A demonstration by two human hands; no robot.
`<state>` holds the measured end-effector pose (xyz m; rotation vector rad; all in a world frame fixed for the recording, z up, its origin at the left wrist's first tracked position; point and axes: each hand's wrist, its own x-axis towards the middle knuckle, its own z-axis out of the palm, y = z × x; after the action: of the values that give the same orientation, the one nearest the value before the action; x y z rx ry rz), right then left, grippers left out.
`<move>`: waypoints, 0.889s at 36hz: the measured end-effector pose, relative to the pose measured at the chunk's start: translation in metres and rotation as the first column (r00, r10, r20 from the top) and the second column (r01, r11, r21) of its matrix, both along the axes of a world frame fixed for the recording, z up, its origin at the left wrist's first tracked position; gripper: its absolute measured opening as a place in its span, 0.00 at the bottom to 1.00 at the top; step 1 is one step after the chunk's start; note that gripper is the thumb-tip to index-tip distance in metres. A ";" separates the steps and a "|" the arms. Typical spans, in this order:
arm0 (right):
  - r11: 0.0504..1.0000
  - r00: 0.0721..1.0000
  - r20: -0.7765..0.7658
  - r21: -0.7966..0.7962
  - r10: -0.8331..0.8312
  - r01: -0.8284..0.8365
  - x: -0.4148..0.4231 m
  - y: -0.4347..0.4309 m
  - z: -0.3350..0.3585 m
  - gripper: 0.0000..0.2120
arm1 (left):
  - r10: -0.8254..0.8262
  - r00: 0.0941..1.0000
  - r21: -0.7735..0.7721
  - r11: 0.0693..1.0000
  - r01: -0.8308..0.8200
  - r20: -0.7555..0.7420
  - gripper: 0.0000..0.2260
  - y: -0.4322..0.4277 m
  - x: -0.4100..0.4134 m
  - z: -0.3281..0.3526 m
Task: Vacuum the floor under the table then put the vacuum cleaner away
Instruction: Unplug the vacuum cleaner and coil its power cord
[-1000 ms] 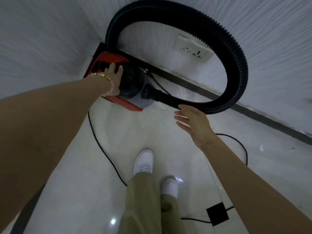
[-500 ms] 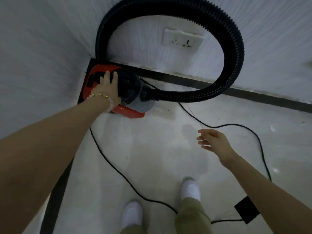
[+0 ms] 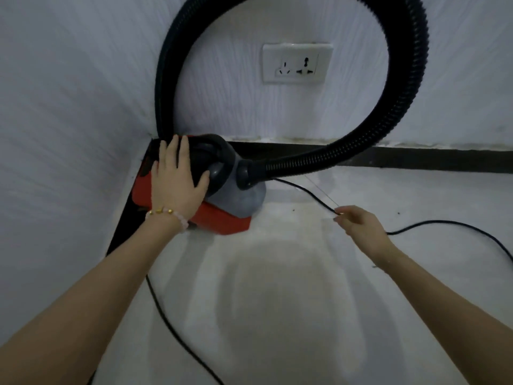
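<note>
Vacuum cleaner (image 3: 222, 195) sits on the floor (image 3: 277, 301), tucked into the room corner where the left wall meets the back wall. Red base, grey/black upper body. Long axis runs roughly left-right along the back wall; hose-port end points right. Rear end is tight to the corner, touching or nearly so, can't tell which.

Hose (image 3: 399, 107), black and ribbed, leaves the port on the right side, sweeps right, then arcs up past the wall socket (image 3: 297, 63) and out of frame at top, coming back down to the corner behind the machine. Loop frames the socket. Nothing plugged into the socket.

No open containers; the vac's bin is closed, contents not visible.

Left hand (image 3: 177, 179): flat, fingers spread wide, palm down on top of the vac body over the black handle area. Pressing or resting, not gripping. Beaded bracelet (image 3: 166, 213) w/ gold pieces at the wrist.

Right hand (image 3: 358, 226): low near the floor, right of the vac, fingers drawn narrow into a pinch on the power cord (image 3: 308, 193). Cord runs from the vac's right side to the fingertips, continues past the hand in a curve to the right edge. Another stretch of black cord lies on the floor at lower left, btwn the forearms.

Black skirting (image 3: 416, 159) along the wall base.
</note>
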<state>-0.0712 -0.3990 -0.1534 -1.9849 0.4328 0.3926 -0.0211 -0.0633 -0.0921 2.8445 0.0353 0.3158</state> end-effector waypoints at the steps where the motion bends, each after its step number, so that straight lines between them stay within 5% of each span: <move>1: 0.998 0.999 0.041 -0.052 0.029 -0.027 0.004 0.000 -0.014 0.14 | -0.016 0.998 -0.052 0.998 0.019 0.054 0.31 -0.005 -0.004 -0.003; 6: 0.926 0.978 0.110 -0.357 0.175 -0.126 0.021 0.000 -0.079 0.24 | -0.208 0.939 -0.215 0.938 0.271 0.274 0.21 -0.044 -0.052 -0.031; 9: 0.829 0.960 0.032 -0.514 0.277 -0.222 0.022 -0.009 -0.101 0.24 | -0.310 0.942 -0.295 0.895 0.335 0.129 0.19 -0.071 -0.077 -0.072; 15: 0.799 0.967 0.016 -0.567 0.255 -0.201 0.009 -0.027 -0.113 0.17 | -0.333 0.923 -0.484 0.850 0.207 -0.190 0.10 -0.113 -0.109 -0.138; 19: 0.816 0.968 0.010 -0.541 0.250 -0.205 -0.014 -0.023 -0.110 0.12 | -0.379 0.902 -0.454 0.854 0.254 -0.207 0.11 -0.129 -0.116 -0.145; 27: 0.972 0.967 0.224 -0.223 0.122 -0.071 -0.087 -0.035 -0.052 0.06 | -0.414 0.906 -0.377 0.856 0.353 -0.091 0.19 -0.145 -0.099 -0.135; 32: 0.998 0.941 0.332 -0.038 0.056 -0.046 -0.125 -0.060 -0.018 0.10 | -0.593 0.766 -0.188 0.805 0.562 -0.250 0.32 -0.173 -0.101 -0.131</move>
<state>-0.1963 -0.4587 -0.1710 -2.0457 0.1722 0.0763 -0.1219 -0.2363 -0.2230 2.5996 -0.7356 -0.2455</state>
